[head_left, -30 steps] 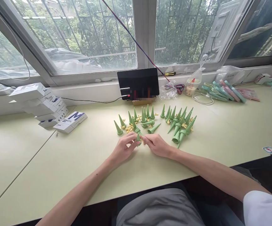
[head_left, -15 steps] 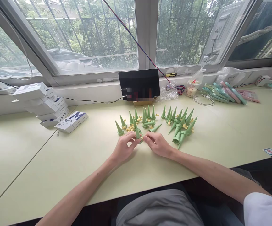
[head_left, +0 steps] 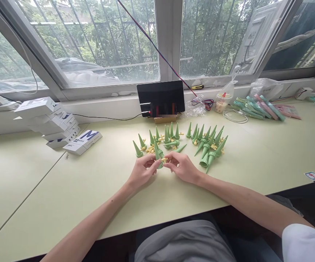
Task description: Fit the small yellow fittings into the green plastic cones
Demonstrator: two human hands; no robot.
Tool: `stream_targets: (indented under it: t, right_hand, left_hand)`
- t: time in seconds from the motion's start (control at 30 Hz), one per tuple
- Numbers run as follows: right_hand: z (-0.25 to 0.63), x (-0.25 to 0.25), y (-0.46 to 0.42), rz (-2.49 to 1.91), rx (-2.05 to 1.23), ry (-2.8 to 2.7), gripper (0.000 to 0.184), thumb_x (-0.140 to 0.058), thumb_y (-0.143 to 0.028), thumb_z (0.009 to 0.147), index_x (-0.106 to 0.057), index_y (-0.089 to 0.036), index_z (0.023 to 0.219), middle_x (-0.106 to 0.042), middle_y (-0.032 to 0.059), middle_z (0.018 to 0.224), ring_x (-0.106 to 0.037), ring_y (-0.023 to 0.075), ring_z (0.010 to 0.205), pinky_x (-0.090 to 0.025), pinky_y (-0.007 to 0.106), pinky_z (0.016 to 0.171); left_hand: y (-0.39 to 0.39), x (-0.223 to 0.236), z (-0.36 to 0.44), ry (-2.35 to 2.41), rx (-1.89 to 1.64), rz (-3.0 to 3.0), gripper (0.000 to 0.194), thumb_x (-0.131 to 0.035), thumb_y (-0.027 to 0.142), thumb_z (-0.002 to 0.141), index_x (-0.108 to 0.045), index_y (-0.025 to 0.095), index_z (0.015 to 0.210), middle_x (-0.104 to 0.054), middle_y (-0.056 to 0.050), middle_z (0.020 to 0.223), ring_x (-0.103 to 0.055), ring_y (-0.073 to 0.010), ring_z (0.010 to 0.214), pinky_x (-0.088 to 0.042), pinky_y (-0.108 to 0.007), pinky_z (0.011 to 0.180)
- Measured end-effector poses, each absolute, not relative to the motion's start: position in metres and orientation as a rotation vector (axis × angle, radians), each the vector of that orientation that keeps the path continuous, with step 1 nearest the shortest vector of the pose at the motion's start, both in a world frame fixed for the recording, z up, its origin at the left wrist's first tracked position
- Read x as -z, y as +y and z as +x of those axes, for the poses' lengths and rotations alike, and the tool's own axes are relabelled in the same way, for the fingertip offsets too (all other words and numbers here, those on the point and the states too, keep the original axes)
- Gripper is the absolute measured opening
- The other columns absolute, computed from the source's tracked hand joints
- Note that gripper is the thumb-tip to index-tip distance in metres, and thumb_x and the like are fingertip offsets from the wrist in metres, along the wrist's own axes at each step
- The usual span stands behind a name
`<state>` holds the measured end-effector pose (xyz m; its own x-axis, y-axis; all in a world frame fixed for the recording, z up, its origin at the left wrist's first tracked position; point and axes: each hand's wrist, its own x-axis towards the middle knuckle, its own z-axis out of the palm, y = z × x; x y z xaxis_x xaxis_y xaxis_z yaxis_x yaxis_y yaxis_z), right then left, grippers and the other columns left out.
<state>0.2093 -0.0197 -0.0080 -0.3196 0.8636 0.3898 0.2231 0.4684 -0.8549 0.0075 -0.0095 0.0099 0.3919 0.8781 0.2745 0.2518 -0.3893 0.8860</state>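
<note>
In the head view my left hand [head_left: 143, 170] is closed around the base of a green plastic watering spike [head_left: 157, 152], which points upward and tilts slightly left. My right hand [head_left: 183, 167] pinches a small yellow valve [head_left: 164, 159] between thumb and fingertips at the spike's side, near its base. Whether the valve sits in the spike or only touches it I cannot tell. Just behind my hands stand and lie several more green spikes [head_left: 166, 135], with loose yellow valves [head_left: 150, 149] among them. Another cluster of spikes [head_left: 205, 148] lies to the right.
A black tablet [head_left: 161, 96] leans on a small brown stand below the window. White boxes [head_left: 83, 142] are at the left, some stacked. A bagged cup [head_left: 223, 102], a coiled white cable [head_left: 235, 115] and teal and pink items [head_left: 266, 107] are along the back right of the table [head_left: 255, 153].
The held spike has shifted slightly left and now leans a little. More of the yellow valve shows between my right fingertips.
</note>
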Motion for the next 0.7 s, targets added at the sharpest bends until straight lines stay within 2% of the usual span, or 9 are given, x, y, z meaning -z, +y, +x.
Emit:
stream_targets:
  t: [0.3, 0.47, 0.7]
  right_hand:
    - [0.211, 0.018, -0.016, -0.884, -0.807, -1.844, 0.018, -0.062, -0.036, 0.094, -0.060, -0.018, 0.095, -0.061, 0.0007, 0.073, -0.052, 0.0125, 0.056, -0.047, 0.027, 0.059]
    - [0.211, 0.020, -0.016, -0.853, -0.745, -1.857, 0.022, -0.060, -0.040, 0.096, -0.062, -0.018, 0.095, -0.059, 0.0003, 0.070, -0.051, 0.0123, 0.056, -0.047, 0.027, 0.059]
    - [0.210, 0.018, -0.018, -0.842, -0.794, -1.839, 0.027, -0.058, -0.043, 0.097, -0.063, -0.017, 0.091, -0.058, -0.0004, 0.067, -0.049, 0.0109, 0.054, -0.045, 0.024, 0.055]
  left_hand:
    - [-0.009, -0.007, 0.009, 0.902, -1.032, 1.888, 0.032, -0.066, 0.039, 0.090, -0.055, 0.016, 0.071, -0.046, 0.002, 0.072, -0.051, -0.0073, 0.054, -0.050, -0.021, 0.047]
    - [-0.010, -0.007, 0.007, 0.858, -0.972, 1.789, 0.027, -0.065, 0.040, 0.091, -0.060, 0.015, 0.081, -0.055, -0.002, 0.078, -0.054, -0.0084, 0.054, -0.050, -0.023, 0.049]
    - [-0.010, -0.008, 0.007, 0.871, -0.935, 1.790, 0.028, -0.061, 0.040, 0.094, -0.062, 0.015, 0.082, -0.056, -0.001, 0.072, -0.053, -0.0081, 0.053, -0.049, -0.023, 0.051]
